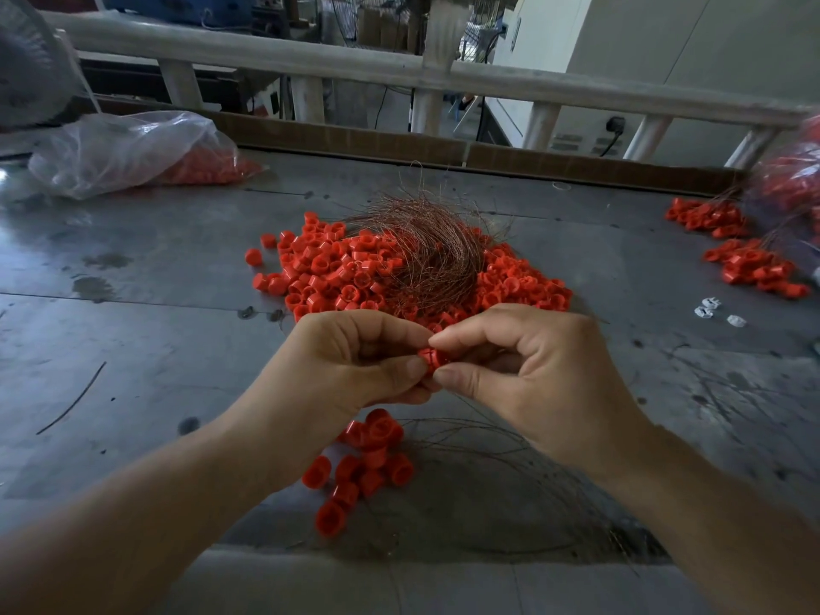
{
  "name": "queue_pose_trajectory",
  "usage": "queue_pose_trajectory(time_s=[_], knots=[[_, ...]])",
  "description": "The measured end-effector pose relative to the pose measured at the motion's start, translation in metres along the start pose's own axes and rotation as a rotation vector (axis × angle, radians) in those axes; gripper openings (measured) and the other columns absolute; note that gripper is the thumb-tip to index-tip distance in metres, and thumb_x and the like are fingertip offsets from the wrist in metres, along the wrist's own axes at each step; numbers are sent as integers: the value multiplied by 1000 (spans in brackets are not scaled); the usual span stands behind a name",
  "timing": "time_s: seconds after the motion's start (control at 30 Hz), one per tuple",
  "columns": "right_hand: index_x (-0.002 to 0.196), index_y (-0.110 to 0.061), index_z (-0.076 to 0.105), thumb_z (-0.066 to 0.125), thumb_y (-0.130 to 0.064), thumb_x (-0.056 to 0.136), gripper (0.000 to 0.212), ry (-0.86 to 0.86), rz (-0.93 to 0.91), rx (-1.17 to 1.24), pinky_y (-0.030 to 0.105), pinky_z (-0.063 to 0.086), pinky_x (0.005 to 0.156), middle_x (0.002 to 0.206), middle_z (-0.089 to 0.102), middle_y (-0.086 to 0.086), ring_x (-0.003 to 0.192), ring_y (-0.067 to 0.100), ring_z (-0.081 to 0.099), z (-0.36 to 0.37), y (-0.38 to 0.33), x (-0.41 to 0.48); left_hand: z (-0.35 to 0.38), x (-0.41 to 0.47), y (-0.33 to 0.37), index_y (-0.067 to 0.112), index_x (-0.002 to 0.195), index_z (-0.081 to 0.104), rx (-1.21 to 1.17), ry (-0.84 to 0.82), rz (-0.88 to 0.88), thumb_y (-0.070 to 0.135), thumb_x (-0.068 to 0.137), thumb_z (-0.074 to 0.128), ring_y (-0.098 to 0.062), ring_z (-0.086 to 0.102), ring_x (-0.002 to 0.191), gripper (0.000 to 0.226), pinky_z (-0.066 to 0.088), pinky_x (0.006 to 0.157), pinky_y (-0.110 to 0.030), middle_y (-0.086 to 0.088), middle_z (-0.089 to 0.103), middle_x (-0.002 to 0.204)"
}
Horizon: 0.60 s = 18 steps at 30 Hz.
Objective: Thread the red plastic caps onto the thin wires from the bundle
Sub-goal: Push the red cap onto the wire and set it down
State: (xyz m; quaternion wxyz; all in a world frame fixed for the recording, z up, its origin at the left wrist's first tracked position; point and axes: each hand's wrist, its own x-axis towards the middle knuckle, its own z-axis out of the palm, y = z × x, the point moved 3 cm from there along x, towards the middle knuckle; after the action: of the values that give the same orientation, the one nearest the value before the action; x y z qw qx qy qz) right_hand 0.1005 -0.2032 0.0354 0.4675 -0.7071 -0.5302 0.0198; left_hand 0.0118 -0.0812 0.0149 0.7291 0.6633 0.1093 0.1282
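Your left hand [355, 361] and right hand [510, 370] pinch one red cap [429, 358]; steady it, feed the wire straight.

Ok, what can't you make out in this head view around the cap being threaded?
All head view.
1. Red cap: mostly covered by the pinching fingertips of the left hand and right hand; whether it is threaded cannot be told.
2. Bag, right edge: blurred, cut off.
3. White pieces: too small to identify.

Glossy red plastic caps [337, 273], thin coppery wires [426, 246], dull scuffed table [133, 330], perhaps metal
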Motion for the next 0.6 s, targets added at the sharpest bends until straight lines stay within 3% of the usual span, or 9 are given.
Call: queue_pose_trajectory(time_s=[0.4, 0.6], knots=[[87, -10, 73, 78, -9, 65, 23, -6, -24, -23, 11, 51, 64, 76, 62, -17, 74, 3, 65, 0, -2, 0, 1, -1, 1, 21, 75, 76, 1, -54, -18, 18, 55, 65, -16, 69, 64, 23, 52, 56, -16, -10, 72, 71], [81, -8, 73, 74, -18, 63, 20, 36, -88, -80, 11, 50, 63, 73, 62, -12, 74, 4, 63, 1, -6, -1, 1, -2, 1, 19, 74, 75, 12, -47, -15, 16, 57, 64, -14, 69, 59, 21, 51, 53, -15, -10, 72, 68]])
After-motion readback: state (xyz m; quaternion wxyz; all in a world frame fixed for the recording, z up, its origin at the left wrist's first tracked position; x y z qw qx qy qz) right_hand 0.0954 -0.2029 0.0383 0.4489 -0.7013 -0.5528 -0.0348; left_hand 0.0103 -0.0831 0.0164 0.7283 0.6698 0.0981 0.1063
